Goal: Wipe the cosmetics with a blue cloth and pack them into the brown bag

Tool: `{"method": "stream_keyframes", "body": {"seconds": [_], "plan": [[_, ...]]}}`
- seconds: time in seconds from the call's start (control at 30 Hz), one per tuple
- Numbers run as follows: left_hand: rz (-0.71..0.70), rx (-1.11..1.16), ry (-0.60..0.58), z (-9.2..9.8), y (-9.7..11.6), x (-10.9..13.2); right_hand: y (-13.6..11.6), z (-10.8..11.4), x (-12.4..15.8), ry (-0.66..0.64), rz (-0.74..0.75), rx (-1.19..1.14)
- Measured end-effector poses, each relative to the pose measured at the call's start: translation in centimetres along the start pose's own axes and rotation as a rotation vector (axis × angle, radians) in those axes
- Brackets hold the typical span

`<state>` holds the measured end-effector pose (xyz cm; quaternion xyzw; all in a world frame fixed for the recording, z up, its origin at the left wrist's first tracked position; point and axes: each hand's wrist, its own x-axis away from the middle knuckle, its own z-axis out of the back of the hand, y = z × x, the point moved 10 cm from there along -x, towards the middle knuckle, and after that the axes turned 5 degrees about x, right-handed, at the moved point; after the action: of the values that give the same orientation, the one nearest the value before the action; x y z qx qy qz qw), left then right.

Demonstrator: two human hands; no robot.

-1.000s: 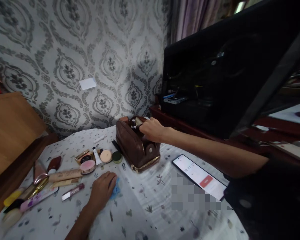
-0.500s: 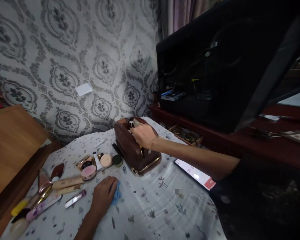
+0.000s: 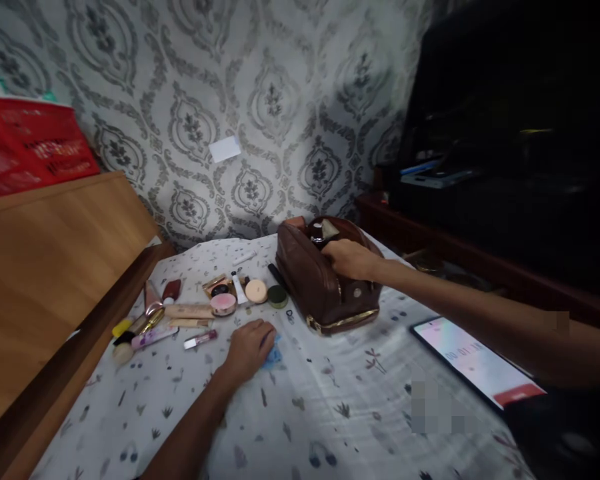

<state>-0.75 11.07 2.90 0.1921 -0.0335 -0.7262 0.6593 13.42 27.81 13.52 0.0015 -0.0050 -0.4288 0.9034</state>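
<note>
My right hand [image 3: 353, 259] reaches into the open top of a brown leather toiletry bag [image 3: 325, 287]; its fingertips are hidden inside. Light and shiny items [image 3: 325, 231] show in the bag's opening. My left hand [image 3: 253, 343] rests on the sheet, fingers curled over a crumpled blue cloth [image 3: 274, 353]. Left of the bag lie a dark green-lidded jar [image 3: 277, 297], a peach round compact [image 3: 256, 291], a pink round compact [image 3: 223, 305], a white tube [image 3: 238, 288] and a lip gloss [image 3: 200, 340]. A black stick [image 3: 276, 273] lies against the bag's side.
Several more cosmetics, among them a purple-patterned tube [image 3: 155, 337], lie at the left. A phone [image 3: 475, 360] shows a timer under my right forearm. A wooden board [image 3: 70, 267] and red basket [image 3: 35, 143] stand left; a dark screen [image 3: 520, 133] stands right.
The view has turned left, bringing the red basket into sight. My right hand has gone a little deeper into the bag. My left hand stays on the blue cloth.
</note>
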Motion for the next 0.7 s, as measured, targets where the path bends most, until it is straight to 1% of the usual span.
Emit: {"method": "stream_keyframes", "body": {"seconds": [0.13, 0.2, 0.27, 0.3, 0.37, 0.43, 0.5, 0.6, 0.63, 0.67, 0.7], "plan": [[0.031, -0.007, -0.01, 0.2, -0.1, -0.1, 0.4, 1.7, 0.7, 0.197, -0.037, -0.015], [0.044, -0.013, -0.003, 0.3, -0.3, -0.1, -0.5, 3.3, 1.9, 0.352, -0.01, -0.037], [0.055, -0.017, 0.02, 0.4, -0.4, 0.0, -2.6, 4.9, 3.7, 0.539, 0.092, -0.092], [0.062, -0.02, 0.035, 0.5, -0.5, 0.1, -4.1, 5.3, 4.8, 0.614, 0.17, -0.138], [0.08, -0.033, 0.064, 0.8, -0.9, 0.1, -7.3, 5.1, 6.8, 0.689, 0.352, -0.257], [0.109, -0.056, 0.096, 1.8, -1.7, -0.1, -10.7, 3.6, 8.3, 0.675, 0.538, -0.381], [0.154, -0.083, 0.153, 3.8, -3.2, -0.5, -13.3, 1.0, 8.8, 0.605, 0.601, -0.483], [0.278, -0.136, 0.293, 7.9, -6.9, -1.2, -15.5, -3.5, 8.2, 0.486, 0.558, -0.628], [0.357, -0.177, 0.347, 9.3, -8.6, -1.3, -15.9, -5.0, 7.8, 0.442, 0.523, -0.679], [0.391, -0.186, 0.363, 10.1, -10.0, -1.6, -16.2, -6.5, 7.2, 0.381, 0.482, -0.725], [0.405, -0.186, 0.361, 10.5, -11.2, -2.0, -16.3, -7.8, 6.7, 0.332, 0.433, -0.772]]}}
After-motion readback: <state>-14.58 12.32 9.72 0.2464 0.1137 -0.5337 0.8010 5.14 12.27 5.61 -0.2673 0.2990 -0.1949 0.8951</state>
